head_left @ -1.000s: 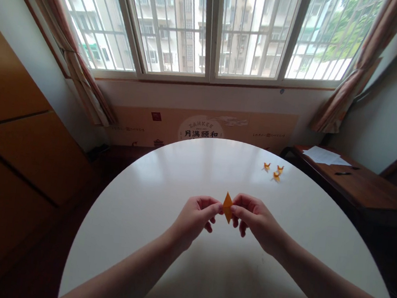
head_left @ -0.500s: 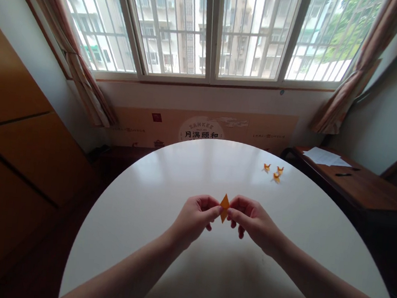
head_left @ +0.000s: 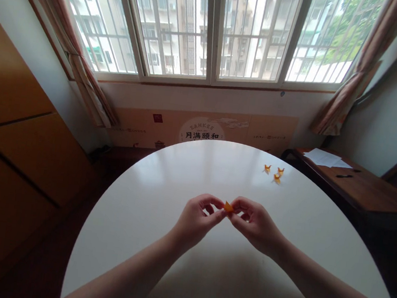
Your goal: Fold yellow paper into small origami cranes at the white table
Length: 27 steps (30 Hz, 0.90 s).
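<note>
Between my fingertips, above the white round table (head_left: 130, 246), is a small orange piece of folded paper (head_left: 228, 207). My left hand (head_left: 200, 217) pinches it from the left with thumb and forefinger. From the right, the thumb and forefinger of my right hand (head_left: 256, 220) close on it too. Its upper point shows above the fingers; the lower part is mostly hidden by my thumbs. Farther back on the table stand three small orange folded-paper birds, one at the left (head_left: 267, 168), one at the right (head_left: 280, 171) and one in front (head_left: 277, 178).
Beyond the table's far edge a printed cardboard panel (head_left: 272, 129) leans below a barred window (head_left: 183, 27). At the right, a wooden side table (head_left: 376, 191) holds white papers (head_left: 326, 158). An orange-brown cabinet (head_left: 12, 147) stands at the left.
The paper showed as a tall diamond before; now its lower point is folded up or hidden and less of it shows. My fingertips have come closer together around it.
</note>
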Each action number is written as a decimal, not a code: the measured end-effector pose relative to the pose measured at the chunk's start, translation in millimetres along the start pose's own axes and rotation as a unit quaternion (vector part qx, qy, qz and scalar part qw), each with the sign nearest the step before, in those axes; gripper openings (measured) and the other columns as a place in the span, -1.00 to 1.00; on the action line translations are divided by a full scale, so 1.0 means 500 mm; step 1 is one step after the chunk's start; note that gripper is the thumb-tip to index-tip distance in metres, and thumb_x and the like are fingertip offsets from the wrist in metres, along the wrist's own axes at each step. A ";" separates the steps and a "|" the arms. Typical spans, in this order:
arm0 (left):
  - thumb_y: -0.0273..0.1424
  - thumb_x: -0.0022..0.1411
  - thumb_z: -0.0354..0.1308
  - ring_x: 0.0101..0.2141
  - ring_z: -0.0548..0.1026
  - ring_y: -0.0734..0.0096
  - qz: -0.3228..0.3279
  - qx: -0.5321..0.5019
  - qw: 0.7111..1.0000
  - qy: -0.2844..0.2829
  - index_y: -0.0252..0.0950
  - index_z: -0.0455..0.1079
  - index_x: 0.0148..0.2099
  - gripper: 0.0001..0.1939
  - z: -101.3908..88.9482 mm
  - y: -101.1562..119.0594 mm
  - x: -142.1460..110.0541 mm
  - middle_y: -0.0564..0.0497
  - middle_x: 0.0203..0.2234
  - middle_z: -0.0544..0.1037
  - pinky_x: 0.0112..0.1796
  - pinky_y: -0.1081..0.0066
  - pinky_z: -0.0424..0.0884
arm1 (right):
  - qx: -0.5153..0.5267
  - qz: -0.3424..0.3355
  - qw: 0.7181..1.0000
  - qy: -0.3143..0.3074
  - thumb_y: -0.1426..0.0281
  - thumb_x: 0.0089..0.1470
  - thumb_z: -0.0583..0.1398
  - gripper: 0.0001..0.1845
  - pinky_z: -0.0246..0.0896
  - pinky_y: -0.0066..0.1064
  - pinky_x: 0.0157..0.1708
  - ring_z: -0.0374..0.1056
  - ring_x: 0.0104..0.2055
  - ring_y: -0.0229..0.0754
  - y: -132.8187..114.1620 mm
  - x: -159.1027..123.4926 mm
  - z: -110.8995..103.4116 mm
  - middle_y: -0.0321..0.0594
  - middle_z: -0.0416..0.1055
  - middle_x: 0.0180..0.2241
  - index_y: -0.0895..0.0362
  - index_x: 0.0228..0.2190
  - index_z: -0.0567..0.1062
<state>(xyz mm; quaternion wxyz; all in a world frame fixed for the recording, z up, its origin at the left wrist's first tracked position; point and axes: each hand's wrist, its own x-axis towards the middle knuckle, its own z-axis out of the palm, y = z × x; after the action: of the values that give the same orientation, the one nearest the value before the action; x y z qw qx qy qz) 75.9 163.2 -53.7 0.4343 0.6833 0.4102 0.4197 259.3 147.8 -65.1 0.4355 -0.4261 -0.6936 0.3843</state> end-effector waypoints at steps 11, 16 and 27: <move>-0.39 0.09 0.30 -0.46 0.42 0.49 0.049 -0.035 0.998 0.005 -0.34 0.52 -0.33 -0.88 -0.001 0.016 -0.006 -0.06 -0.37 0.50 -0.53 0.53 0.35 | -0.054 -0.146 0.987 0.038 0.46 0.10 0.24 -0.94 0.39 -0.32 -0.27 0.45 -0.33 -0.16 -0.015 -0.001 -0.013 -0.23 0.51 -0.39 0.08 -0.41 0.46; -0.33 0.10 0.26 -0.50 0.38 0.49 -0.053 -0.107 0.993 0.011 -0.36 0.48 -0.19 -0.75 0.000 0.011 -0.001 0.02 -0.48 0.46 -0.58 0.53 0.37 | -0.093 -0.227 0.964 0.100 0.49 0.12 0.23 -0.86 0.38 -0.34 -0.33 0.45 -0.31 -0.15 -0.026 -0.008 -0.026 -0.19 0.50 -0.35 0.06 -0.47 0.48; -0.20 0.09 0.19 -0.52 0.36 0.50 -0.131 -0.186 0.972 -0.059 -0.38 0.43 -0.40 -0.71 0.000 0.041 -0.008 -0.02 -0.49 0.46 -0.67 0.59 0.30 | -0.158 -0.310 0.924 0.159 0.56 0.09 0.27 -0.83 0.40 -0.31 -0.37 0.44 -0.33 -0.15 -0.034 -0.009 -0.039 -0.18 0.49 -0.36 0.04 -0.44 0.51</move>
<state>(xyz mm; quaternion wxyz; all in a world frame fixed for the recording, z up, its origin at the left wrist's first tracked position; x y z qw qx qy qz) 78.7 153.7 -35.3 0.6287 0.5544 0.3847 0.3865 274.2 140.8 -44.8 0.5644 -0.3083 -0.7646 0.0430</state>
